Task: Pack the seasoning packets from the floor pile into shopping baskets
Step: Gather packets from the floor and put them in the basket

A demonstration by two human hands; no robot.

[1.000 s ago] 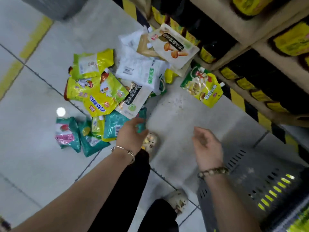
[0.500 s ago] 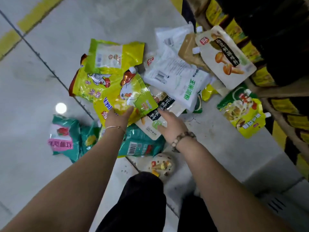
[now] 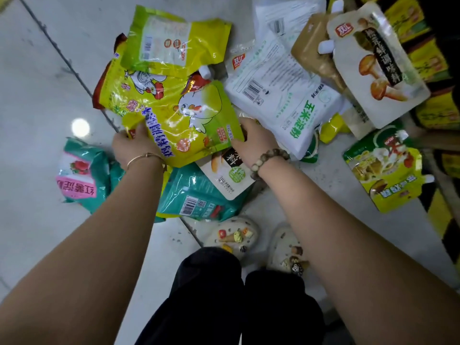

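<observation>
While both hands close on one yellow packet [image 3: 174, 120], the pick-up step is judged to be in hand. At its 7 o'clock corner the left hand [image 3: 134, 148] pinches it, thumb on top and fingers beneath. At 4 o'clock the right hand [image 3: 251, 143] grips the edge, fingers curled under with the tips hidden. It lies atop the pile on the floor [image 3: 37, 95] and overlaps a teal packet [image 3: 199, 197] at 6 o'clock. No basket is in view. Next move calls for a lift clear of neighbours, then carriage to a basket.
</observation>
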